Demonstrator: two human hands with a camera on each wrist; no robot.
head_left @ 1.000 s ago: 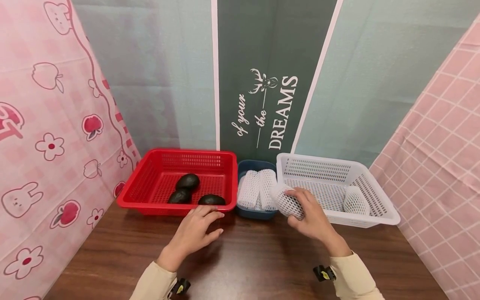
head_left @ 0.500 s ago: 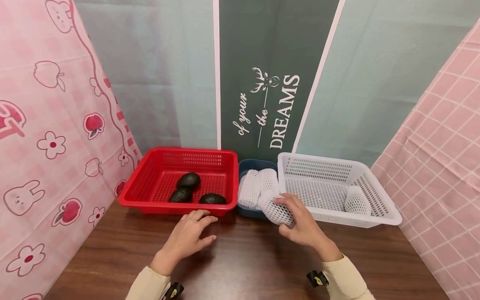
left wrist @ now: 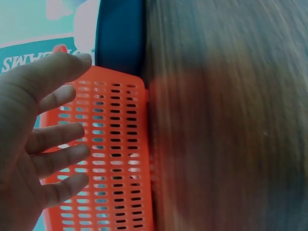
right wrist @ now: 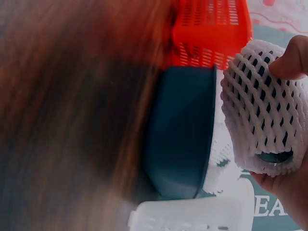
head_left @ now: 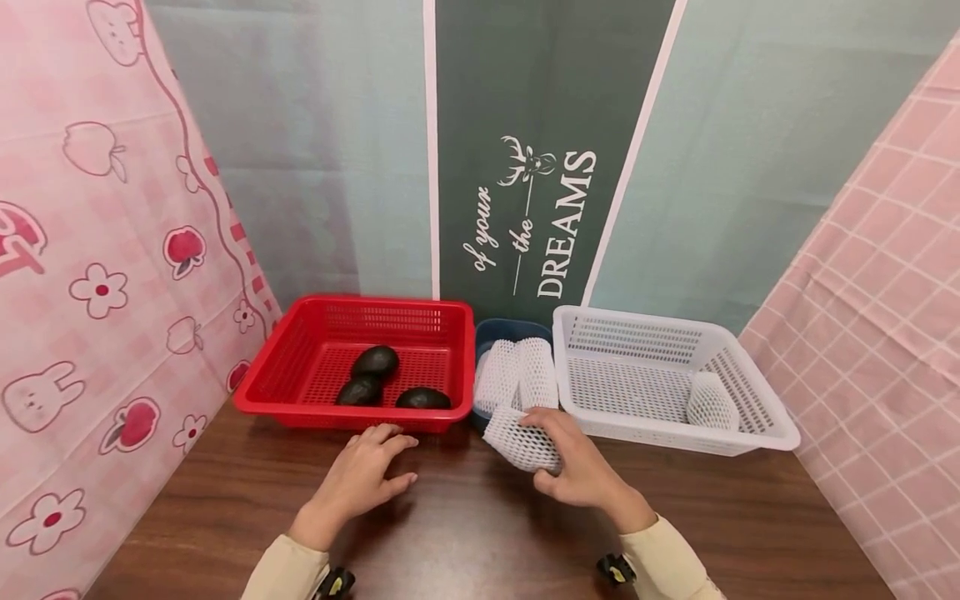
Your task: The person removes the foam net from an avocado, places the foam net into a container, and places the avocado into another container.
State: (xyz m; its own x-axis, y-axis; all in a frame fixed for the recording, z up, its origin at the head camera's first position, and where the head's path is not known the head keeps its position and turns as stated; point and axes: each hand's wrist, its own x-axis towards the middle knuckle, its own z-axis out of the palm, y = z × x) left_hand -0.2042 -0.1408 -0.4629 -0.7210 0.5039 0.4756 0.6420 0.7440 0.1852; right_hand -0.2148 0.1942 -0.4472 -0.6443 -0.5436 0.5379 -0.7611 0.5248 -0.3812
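Note:
My right hand [head_left: 583,468] grips an avocado in a white foam net sleeve [head_left: 517,440], held in front of the small blue bin. Dark fruit shows through the mesh and at the sleeve's end [right wrist: 260,106] in the right wrist view. Spare white foam net sleeves [head_left: 498,377] lie in the blue bin [head_left: 489,330]. My left hand [head_left: 356,477] holds nothing, its fingers spread loosely before the front wall of the red basket [head_left: 307,408]. Several dark avocados [head_left: 375,362] without sleeves lie in that basket.
A white basket [head_left: 667,435] stands right of the blue bin, with one foam-netted fruit [head_left: 711,403] at its right end. All three containers line up on the wooden table [head_left: 465,533] before a green curtain [head_left: 360,150]. Pink cloths [head_left: 892,275] hang at both sides.
My right hand has carried the netted avocado left and towards me, from beside the white basket to in front of the blue bin. My left hand has drawn back slightly from the red basket.

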